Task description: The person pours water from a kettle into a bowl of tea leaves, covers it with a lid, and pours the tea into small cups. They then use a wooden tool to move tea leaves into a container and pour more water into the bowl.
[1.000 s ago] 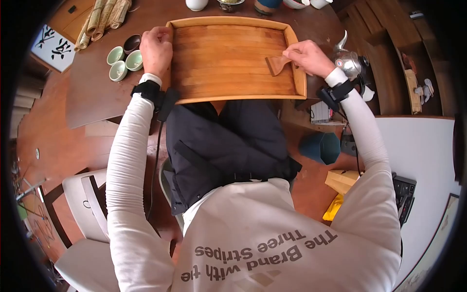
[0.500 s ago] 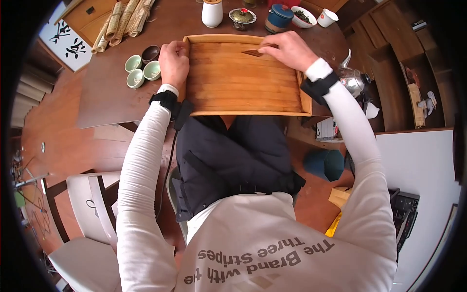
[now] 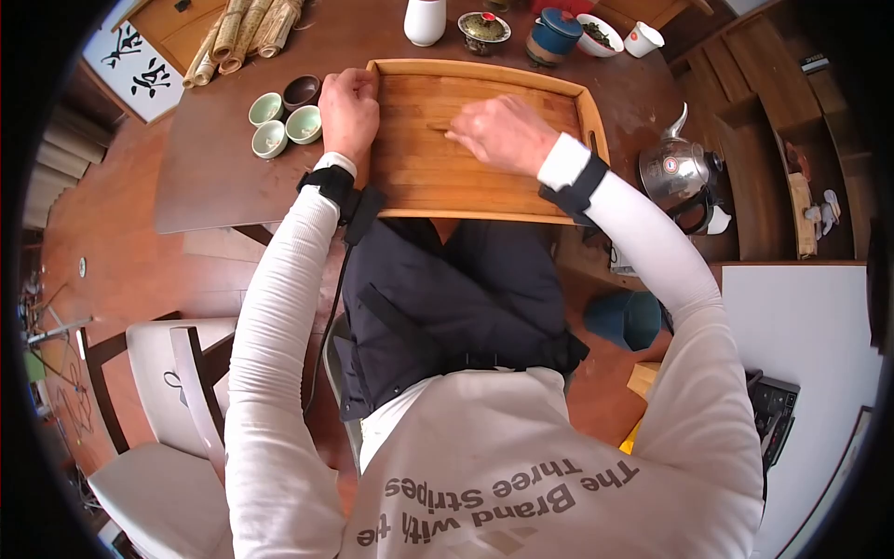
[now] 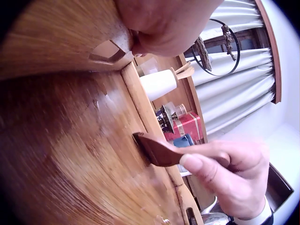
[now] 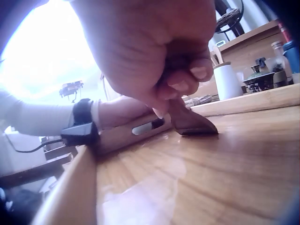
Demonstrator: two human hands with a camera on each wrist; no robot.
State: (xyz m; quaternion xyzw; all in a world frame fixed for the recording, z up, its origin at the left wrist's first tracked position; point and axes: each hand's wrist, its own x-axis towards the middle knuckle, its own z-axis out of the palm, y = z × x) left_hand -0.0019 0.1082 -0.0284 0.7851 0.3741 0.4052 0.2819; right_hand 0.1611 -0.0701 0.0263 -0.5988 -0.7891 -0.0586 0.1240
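Note:
A shallow wooden tray (image 3: 447, 186) with raised sides lies at the table's front edge. My left hand (image 3: 350, 114) grips its left side near the far corner, fingers curled over the rim. Over the middle of the tray, my right hand (image 3: 507, 133) pinches the handle of a flat wooden tea brush (image 4: 159, 152). Its short dark bristles (image 5: 199, 132) meet the tray floor in the right wrist view. From the head view the brush is mostly hidden under the hand. Wet, shiny patches show on the tray floor in the right wrist view.
Small green cups (image 3: 270, 140) and a dark cup (image 3: 302, 91) stand left of the tray. Behind it are a white canister (image 3: 425, 23), a lidded bowl (image 3: 484, 30), a blue pot (image 3: 556, 37) and a bowl of leaves (image 3: 599, 35). A steel kettle (image 3: 672, 170) stands right.
My right hand has carried the brush from the tray's right end, past the far side, to the middle. The left hand stays on the left rim while the head view shifts.

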